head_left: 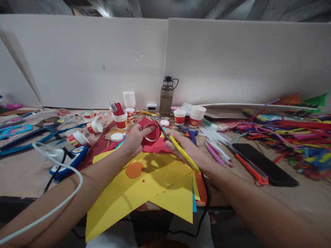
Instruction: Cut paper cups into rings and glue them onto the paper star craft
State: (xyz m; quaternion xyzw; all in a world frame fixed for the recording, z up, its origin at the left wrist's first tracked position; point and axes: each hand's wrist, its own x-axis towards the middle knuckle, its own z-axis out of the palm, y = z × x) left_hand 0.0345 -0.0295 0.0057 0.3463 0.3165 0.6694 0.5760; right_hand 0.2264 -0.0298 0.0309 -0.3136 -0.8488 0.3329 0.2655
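My left hand (138,137) is closed on a red ring-shaped piece (156,135) with a pale rim, its thumb over the near side. Red paper (156,146) shows behind and below the ring. In my right hand (184,148) are yellow-handled scissors (182,151), their blades pointing up and left beside the ring. Whether the blades touch the ring cannot be told. Below both hands lie large yellow sheets (119,193) with an orange disc (134,170) and a tiny red square (143,181) on top.
A bottle (166,100) stands behind, near stacked paper cups (197,115). A blue glue gun (191,135), a red cutter (252,168) and a black phone-like slab (266,165) lie right. Colourful pipe cleaners (297,137) spread beyond. A white cable (77,186) crosses my left forearm.
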